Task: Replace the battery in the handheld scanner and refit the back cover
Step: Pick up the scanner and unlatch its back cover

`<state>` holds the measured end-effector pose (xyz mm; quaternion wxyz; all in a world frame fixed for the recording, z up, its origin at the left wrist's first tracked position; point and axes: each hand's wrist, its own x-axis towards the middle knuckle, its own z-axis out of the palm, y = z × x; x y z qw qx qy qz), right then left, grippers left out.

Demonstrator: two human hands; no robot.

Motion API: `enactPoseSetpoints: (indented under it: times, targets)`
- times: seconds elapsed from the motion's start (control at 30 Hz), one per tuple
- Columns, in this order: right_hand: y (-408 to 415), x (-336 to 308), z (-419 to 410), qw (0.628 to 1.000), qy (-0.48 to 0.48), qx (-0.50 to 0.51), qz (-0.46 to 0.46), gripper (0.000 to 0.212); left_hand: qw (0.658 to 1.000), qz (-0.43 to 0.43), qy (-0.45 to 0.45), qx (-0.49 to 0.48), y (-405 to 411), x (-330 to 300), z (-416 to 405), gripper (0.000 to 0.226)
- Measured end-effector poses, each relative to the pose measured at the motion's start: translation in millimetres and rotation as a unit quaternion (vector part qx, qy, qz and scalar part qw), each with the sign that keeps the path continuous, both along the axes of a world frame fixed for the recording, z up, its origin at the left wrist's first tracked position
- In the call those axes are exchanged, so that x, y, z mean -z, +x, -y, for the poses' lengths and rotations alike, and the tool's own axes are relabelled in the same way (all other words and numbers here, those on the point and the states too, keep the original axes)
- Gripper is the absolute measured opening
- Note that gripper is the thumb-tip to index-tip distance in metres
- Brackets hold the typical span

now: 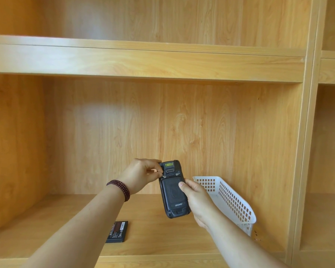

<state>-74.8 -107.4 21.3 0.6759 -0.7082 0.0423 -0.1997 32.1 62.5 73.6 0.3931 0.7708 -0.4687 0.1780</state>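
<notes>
A dark handheld scanner (173, 198) is held upright in the air above the shelf, its back towards me with the back cover (171, 192) on it. My right hand (196, 198) grips its right side, thumb pressed on the cover. My left hand (141, 176) pinches at the small latch on the scanner's upper left corner. A flat black battery (117, 232) with a red label lies on the shelf board below my left forearm.
A white perforated plastic basket (232, 200) leans against the shelf's right wall, just behind my right hand. The wooden shelf board (46, 229) spreads left and front. Another shelf (143, 59) runs overhead, and a vertical divider (306, 151) stands at right.
</notes>
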Motion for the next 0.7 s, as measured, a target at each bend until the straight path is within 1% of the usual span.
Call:
enactPoseSetpoints:
  times: [0.13,0.4,0.7]
  targets:
    - [1.8,2.9,-2.1,1.0,-0.008,0.008,0.003,0.023,1.0,0.024,0.015,-0.007,3.3,0.6,0.0,0.01]
    - [4.6,6.1,-5.0,1.0,0.005,-0.002,0.016,0.026,0.991,0.128,0.025,0.003,5.5,3.1,-1.1,0.008]
    - [4.2,8.5,-6.9,0.999,0.03,-0.002,0.033,0.027,0.993,0.116,0.03,-0.001,7.6,3.7,4.1,0.008]
